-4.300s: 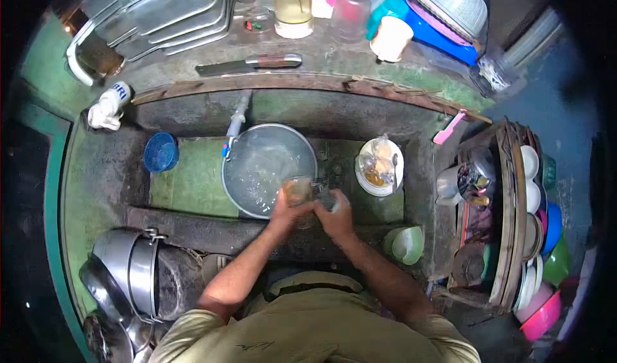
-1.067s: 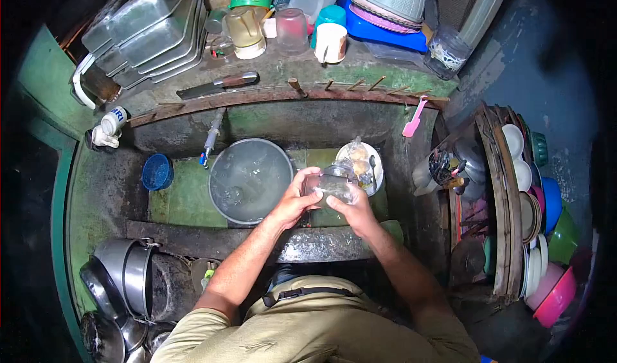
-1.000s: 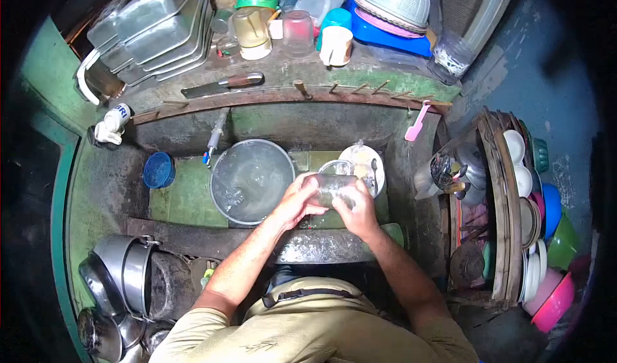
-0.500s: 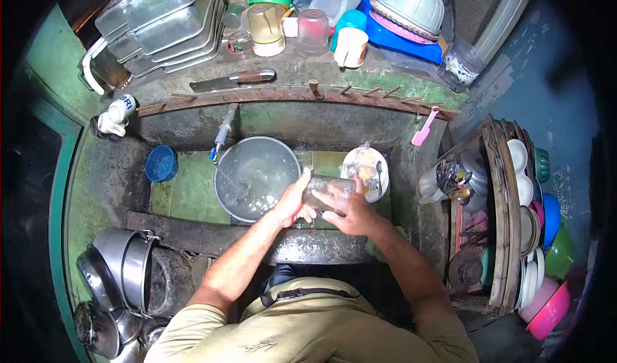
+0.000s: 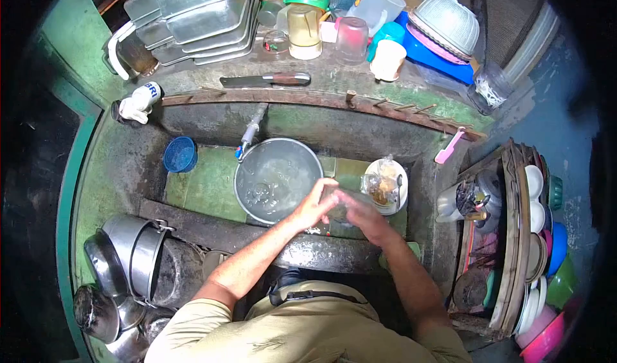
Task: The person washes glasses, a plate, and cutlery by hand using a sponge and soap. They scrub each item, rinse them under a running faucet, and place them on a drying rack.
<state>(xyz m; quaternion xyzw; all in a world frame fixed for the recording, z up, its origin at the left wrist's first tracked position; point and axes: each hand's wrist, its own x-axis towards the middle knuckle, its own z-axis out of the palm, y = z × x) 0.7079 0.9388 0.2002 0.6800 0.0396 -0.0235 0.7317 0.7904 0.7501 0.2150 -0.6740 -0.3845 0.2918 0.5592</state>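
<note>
- Clear glass (image 5: 337, 207), blurred, lay between the two hands, above the near side of the sink, just right of the metal basin (image 5: 239, 189).
- Left hand (image 5: 312, 210) was gripping the glass from its left side, thumb side up toward the far wall.
- Right hand (image 5: 367, 222) was at the glass's right side, fingers reaching across toward the left hand; motion blur hid whether they gripped it, and the glass's long axis seemed to run roughly crosswise, hand to hand.
- Left hand was nearer the basin; right hand nearer the white plate (image 5: 404, 196), which held a plastic bag (image 5: 387, 170) and a spoon (image 5: 400, 181).
</note>
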